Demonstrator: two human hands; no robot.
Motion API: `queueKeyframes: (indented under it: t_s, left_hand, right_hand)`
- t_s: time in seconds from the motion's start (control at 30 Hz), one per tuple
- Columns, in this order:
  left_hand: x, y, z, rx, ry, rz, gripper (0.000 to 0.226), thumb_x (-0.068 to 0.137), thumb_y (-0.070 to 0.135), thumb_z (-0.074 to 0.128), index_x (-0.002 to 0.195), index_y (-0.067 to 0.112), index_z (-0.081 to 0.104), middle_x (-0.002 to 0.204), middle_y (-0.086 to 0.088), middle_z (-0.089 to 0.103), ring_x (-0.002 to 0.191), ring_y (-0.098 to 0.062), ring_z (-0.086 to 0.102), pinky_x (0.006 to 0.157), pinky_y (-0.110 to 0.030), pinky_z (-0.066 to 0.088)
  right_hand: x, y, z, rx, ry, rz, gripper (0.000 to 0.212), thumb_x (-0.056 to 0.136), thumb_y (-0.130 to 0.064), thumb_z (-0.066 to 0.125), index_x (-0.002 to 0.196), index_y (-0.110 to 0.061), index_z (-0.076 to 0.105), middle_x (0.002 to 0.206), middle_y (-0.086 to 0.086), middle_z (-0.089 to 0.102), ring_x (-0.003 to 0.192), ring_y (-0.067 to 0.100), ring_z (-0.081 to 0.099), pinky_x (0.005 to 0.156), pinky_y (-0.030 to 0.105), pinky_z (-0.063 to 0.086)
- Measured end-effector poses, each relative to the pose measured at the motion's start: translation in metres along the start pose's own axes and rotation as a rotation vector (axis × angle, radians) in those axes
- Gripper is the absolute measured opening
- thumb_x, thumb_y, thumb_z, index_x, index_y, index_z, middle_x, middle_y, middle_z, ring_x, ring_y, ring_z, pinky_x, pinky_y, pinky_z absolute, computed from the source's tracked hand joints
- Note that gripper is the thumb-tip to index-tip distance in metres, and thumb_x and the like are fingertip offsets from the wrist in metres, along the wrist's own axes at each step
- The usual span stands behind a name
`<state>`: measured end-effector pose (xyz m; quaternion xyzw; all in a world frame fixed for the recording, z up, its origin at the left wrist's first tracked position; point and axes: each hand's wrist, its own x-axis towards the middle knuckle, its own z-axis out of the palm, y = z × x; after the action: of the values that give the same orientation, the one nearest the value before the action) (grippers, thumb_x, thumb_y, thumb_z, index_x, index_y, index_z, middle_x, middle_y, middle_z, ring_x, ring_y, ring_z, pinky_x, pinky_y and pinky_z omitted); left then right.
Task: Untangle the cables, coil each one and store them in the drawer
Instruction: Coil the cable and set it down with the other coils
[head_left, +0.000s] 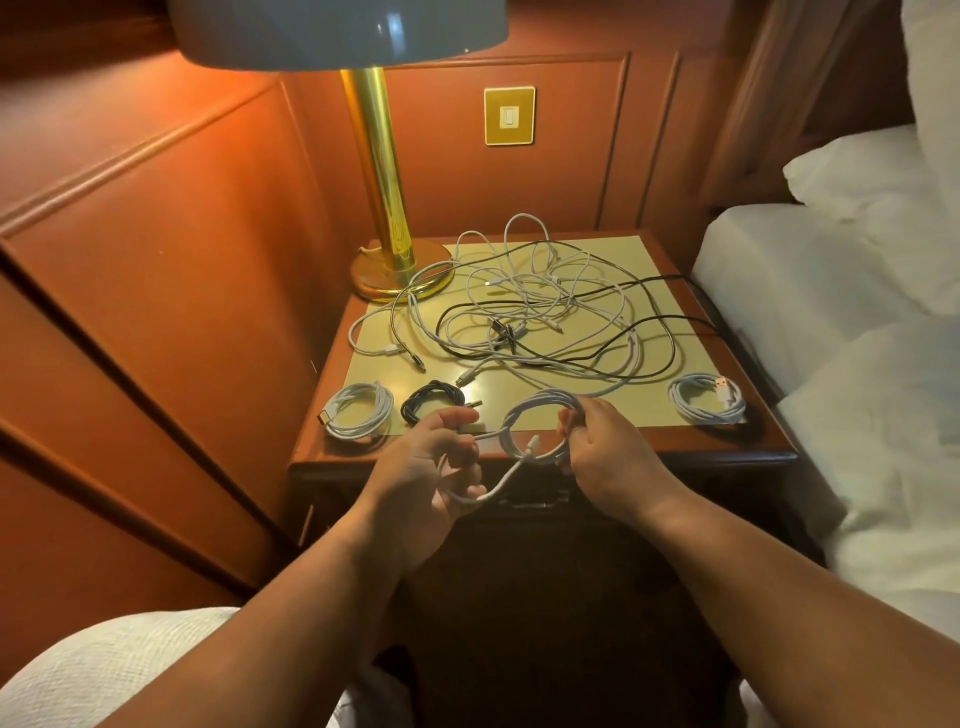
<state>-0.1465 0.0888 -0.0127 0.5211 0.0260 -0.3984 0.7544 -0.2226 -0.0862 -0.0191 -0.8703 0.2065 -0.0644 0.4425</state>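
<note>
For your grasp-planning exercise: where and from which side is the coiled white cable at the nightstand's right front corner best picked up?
Pinch the coiled white cable across its bundled loops on the near rim, coming from above and the front. It lies flat, apart from the tangle, so fingers probably can close round all strands; its plug rests on the far side.

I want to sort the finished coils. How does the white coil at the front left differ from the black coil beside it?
The white coil is pale and wider; the black coil is dark and more compact. The white coil's plug points front-left; the black coil's points right. Both lie finished on the nightstand, untouched.
</note>
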Motion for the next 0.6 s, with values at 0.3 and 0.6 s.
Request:
queueKeyframes:
  t_s: [0.3, 0.6]
  left_hand:
    - [0.000, -0.019, 0.001, 0.308, 0.009, 0.034, 0.015, 0.084, 0.019, 0.070, 0.097, 0.013, 0.064, 0.078, -0.002, 0.054, 0.070, -0.013, 0.049, 0.069, -0.029, 0.039]
    - [-0.010, -0.036, 0.016, 0.051, 0.118, 0.129, 0.029, 0.098, 0.025, 0.056, 0.087, 0.022, 0.083, 0.106, -0.001, 0.077, 0.106, -0.015, 0.069, 0.094, -0.033, 0.047]
  right_hand:
    - [-0.003, -0.008, -0.005, 0.537, -0.027, 0.278, 0.028, 0.108, -0.022, 0.031, 0.097, -0.010, 0.053, 0.102, 0.013, 0.054, 0.091, 0.024, 0.059, 0.073, 0.032, 0.052]
    - [-0.027, -0.015, 0.027, 1.280, -0.077, 0.501, 0.030, 0.106, -0.018, 0.038, 0.119, 0.002, 0.057, 0.115, 0.023, 0.068, 0.111, 0.032, 0.065, 0.092, 0.041, 0.056]
